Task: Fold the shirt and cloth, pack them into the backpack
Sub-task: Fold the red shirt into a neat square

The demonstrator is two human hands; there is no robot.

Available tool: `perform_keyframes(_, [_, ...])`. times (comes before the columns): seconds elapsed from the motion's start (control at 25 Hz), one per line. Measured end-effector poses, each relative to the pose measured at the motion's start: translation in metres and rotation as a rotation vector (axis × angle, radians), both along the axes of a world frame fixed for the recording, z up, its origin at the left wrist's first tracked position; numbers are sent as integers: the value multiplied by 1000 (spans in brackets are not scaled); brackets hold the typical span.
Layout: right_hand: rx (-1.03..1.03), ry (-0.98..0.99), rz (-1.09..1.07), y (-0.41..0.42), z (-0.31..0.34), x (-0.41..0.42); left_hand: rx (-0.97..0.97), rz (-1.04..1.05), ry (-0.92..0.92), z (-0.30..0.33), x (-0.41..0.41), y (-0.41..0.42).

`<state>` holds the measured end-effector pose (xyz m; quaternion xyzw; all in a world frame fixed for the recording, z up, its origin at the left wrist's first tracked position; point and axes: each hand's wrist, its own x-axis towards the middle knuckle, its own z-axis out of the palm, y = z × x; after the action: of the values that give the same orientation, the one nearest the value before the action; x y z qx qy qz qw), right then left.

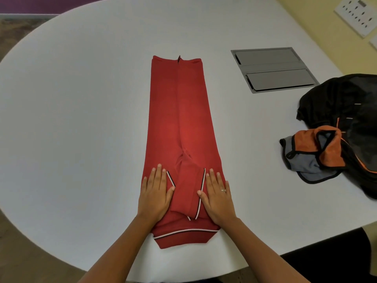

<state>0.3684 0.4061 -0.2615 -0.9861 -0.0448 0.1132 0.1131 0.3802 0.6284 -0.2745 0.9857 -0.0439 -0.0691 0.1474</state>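
A red shirt (179,119) lies lengthwise in the middle of the white table (81,99), its sides and striped sleeves folded inward, collar end toward me. My left hand (155,193) lies flat on its near left part with straight fingers. My right hand (218,195), wearing a ring, presses flat on the near right part beside the folded sleeve. An orange and grey cloth (314,154) with black trim lies crumpled at the right, against a black backpack (346,111) slumped at the table's right edge.
A grey metal cable hatch (273,68) is set flush into the table beyond the shirt to the right. A wall socket panel (357,15) shows at the top right. A dark chair (330,268) sits at the table's near right edge.
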Motion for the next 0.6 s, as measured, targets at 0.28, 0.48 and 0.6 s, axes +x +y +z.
perform_keyframes(0.28, [-44,22,-139,8,-3,-20,-4,77,-17,-3,-25,9])
perform_keyframes(0.48, [-5,18,-141,9,-2,-21,5,83,-2,0,-28,11])
perform_keyframes(0.6, [114,-33,-198,15,6,-15,-10,131,0,7,-24,10])
